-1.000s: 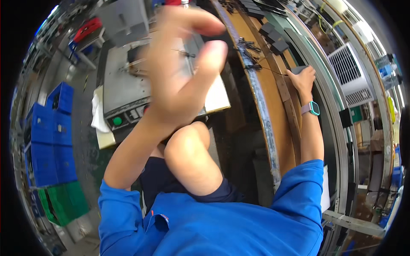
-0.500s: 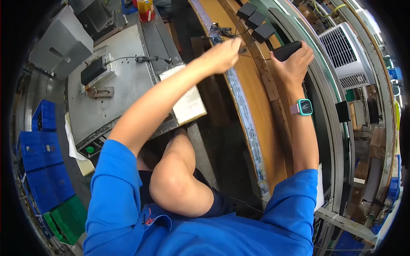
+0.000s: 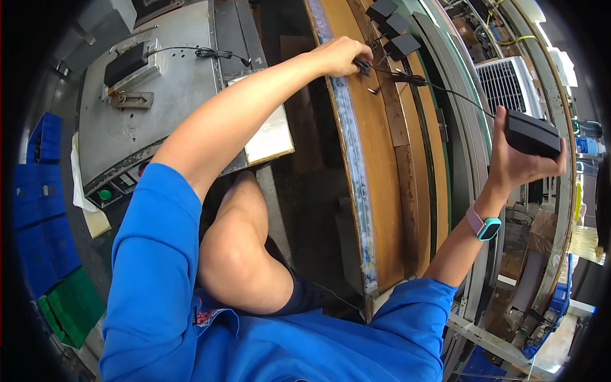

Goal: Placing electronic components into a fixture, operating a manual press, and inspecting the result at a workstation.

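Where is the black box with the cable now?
In the head view, the black box is at the right, raised in the right hand, above the teal wristwatch.

A long wooden bench [image 3: 382, 191] curves away from me through the middle, its near edge trimmed with a pale strip. Left of it sits a grey metal machine table [image 3: 165, 95] with a green button [image 3: 105, 195] near me. Blue crates [image 3: 44, 191] and 1 green crate [image 3: 70, 305] stack on the floor at far left. A white slatted fan unit [image 3: 506, 83] stands far right, in bright daylight.
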`<action>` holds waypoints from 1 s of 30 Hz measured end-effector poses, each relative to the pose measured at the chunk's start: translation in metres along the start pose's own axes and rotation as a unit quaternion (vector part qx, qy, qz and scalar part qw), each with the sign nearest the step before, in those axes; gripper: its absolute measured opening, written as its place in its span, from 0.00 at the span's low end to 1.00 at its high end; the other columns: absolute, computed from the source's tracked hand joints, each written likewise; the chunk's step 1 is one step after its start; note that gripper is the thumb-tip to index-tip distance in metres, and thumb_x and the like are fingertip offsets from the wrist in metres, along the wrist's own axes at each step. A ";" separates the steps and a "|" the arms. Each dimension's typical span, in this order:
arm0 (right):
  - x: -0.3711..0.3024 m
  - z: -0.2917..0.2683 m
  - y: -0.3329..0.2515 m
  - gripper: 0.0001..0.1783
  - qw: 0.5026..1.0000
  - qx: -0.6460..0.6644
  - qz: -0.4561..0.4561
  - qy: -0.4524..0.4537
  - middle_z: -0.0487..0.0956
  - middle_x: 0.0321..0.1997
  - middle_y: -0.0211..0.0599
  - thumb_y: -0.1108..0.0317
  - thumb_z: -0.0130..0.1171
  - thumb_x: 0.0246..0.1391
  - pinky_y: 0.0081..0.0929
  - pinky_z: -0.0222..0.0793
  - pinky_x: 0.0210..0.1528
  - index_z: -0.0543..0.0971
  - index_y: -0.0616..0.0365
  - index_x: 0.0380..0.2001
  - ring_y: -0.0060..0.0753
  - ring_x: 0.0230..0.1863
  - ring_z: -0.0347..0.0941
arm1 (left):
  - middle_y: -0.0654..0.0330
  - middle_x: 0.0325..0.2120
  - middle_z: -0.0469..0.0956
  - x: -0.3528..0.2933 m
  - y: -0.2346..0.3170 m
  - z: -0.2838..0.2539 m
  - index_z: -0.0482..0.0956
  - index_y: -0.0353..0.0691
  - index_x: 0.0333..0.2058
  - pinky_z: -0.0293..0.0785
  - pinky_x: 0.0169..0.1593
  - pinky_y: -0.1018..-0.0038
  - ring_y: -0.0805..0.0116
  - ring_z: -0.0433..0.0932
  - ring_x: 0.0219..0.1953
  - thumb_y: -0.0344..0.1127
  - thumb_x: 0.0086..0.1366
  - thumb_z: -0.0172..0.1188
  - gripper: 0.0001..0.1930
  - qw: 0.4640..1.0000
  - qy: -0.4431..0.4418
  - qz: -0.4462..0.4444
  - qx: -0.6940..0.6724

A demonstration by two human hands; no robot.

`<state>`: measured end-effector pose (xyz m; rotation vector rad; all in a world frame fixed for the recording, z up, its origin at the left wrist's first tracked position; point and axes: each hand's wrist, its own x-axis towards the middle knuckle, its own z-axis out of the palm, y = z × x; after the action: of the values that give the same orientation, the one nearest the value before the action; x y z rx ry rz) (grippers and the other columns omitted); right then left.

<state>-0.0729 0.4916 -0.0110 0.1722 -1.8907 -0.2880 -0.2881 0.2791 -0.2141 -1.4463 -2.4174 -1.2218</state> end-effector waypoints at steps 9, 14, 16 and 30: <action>-0.033 0.035 -0.023 0.53 0.998 -0.001 -0.022 -0.058 0.59 0.50 0.48 0.47 0.81 0.32 0.45 0.65 0.56 0.60 0.68 0.51 0.43 0.55 0.58 | 0.51 0.40 0.83 0.016 0.049 0.016 0.79 0.40 0.49 0.76 0.51 0.63 0.54 0.82 0.45 0.36 0.62 0.60 0.16 0.936 -0.102 -0.220 -0.256; -0.041 0.051 -0.035 0.50 0.994 0.033 0.001 -0.104 0.59 0.51 0.49 0.46 0.80 0.33 0.46 0.63 0.58 0.61 0.66 0.49 0.43 0.57 0.56 | 0.54 0.42 0.83 0.026 0.036 0.036 0.80 0.50 0.50 0.75 0.52 0.60 0.51 0.80 0.48 0.42 0.62 0.60 0.18 0.980 -0.165 -0.114 -0.017; -0.037 0.045 -0.029 0.51 0.996 0.010 -0.007 -0.091 0.59 0.51 0.49 0.47 0.80 0.32 0.45 0.65 0.57 0.61 0.66 0.49 0.43 0.56 0.58 | 0.54 0.43 0.82 0.026 0.035 0.041 0.81 0.49 0.48 0.74 0.53 0.58 0.51 0.79 0.49 0.42 0.61 0.59 0.16 0.980 -0.152 -0.122 0.038; -0.015 0.004 0.012 0.54 0.998 -0.031 0.053 0.005 0.60 0.49 0.49 0.56 0.84 0.27 0.27 0.85 0.39 0.57 0.67 0.50 0.40 0.48 0.68 | 0.57 0.35 0.81 0.003 0.038 0.038 0.83 0.49 0.42 0.77 0.44 0.61 0.54 0.80 0.42 0.36 0.60 0.63 0.11 0.994 0.038 -0.099 0.035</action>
<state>-0.0715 0.5073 -0.0228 0.0303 -1.8705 -0.2729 -0.2487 0.3158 -0.2167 -1.1425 -2.5724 -1.1907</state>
